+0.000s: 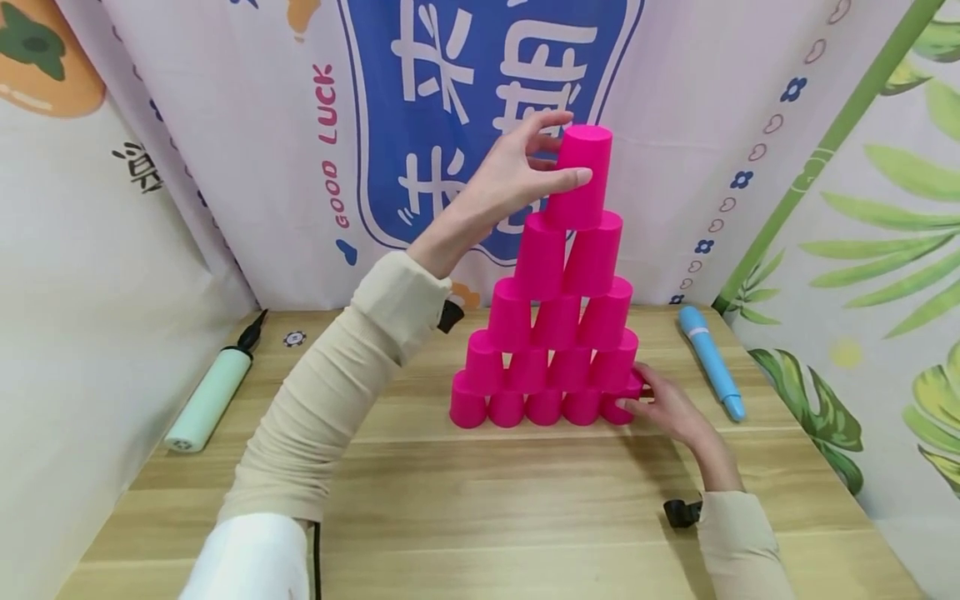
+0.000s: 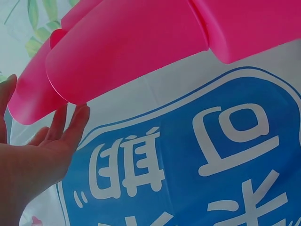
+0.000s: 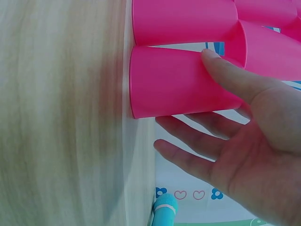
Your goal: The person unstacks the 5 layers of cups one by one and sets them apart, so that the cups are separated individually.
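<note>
Bright pink cups (image 1: pixel 556 322) stand upside down in a tall pyramid of several rows. At its peak, my left hand (image 1: pixel 517 162) holds the top cup (image 1: pixel 585 196), thumb across the front and fingers round the left and back. That top cup (image 2: pixel 35 94) rests on two cups below it. Low at the right end, my right hand (image 1: pixel 671 408) touches the outermost bottom cup (image 3: pixel 174 84). In the right wrist view its thumb lies on that cup, while the other fingers stretch out fairly straight beside it. Some fingertips are hidden behind the cups.
On the wooden table (image 1: pixel 465 500), a pale green hand pump (image 1: pixel 210 400) with a black nozzle lies at the left. Near it is a small round chip (image 1: pixel 295 339). A blue pen-like tube (image 1: pixel 711 362) lies at the right. Printed curtains (image 1: pixel 675 125) close off the back and sides.
</note>
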`<state>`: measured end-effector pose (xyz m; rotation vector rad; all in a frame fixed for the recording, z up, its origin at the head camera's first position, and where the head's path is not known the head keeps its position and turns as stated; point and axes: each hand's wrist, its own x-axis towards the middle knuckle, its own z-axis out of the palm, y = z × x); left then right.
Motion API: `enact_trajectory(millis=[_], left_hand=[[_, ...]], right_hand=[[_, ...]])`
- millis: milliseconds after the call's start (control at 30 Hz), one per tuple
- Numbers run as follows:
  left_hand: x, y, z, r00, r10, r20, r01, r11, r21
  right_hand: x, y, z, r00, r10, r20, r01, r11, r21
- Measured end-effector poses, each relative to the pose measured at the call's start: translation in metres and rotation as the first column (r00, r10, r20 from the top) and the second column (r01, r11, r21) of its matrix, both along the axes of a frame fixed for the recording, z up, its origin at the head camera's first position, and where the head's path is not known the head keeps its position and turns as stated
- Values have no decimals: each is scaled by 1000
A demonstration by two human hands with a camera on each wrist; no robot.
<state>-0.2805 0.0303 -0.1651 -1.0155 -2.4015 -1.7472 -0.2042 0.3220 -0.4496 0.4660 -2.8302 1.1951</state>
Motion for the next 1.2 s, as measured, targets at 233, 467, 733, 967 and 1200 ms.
enact_trajectory(millis=[233, 467, 733, 967, 1200], left_hand=[[-4, -1, -3, 1000, -5, 2, 5, 1000, -28], [-8, -4, -7, 1000, -21, -18, 21, 1000, -20], [-13, -9, -8, 1000, 6, -23, -4, 997, 82], [-14, -26, -8, 993, 109, -50, -98, 978, 185], [-11, -42, -18, 987, 161, -15, -154, 963, 222]], right_hand=[[-1, 1, -1, 1000, 17, 18, -17, 1000, -4], [-1, 0, 1, 1000, 20, 18, -20, 1000, -3], [-1, -3, 0, 1000, -11, 21, 11, 1000, 2], [0, -5, 0, 1000, 6, 10, -6, 1000, -18], [1, -4, 1, 1000, 9, -11, -9, 1000, 13]])
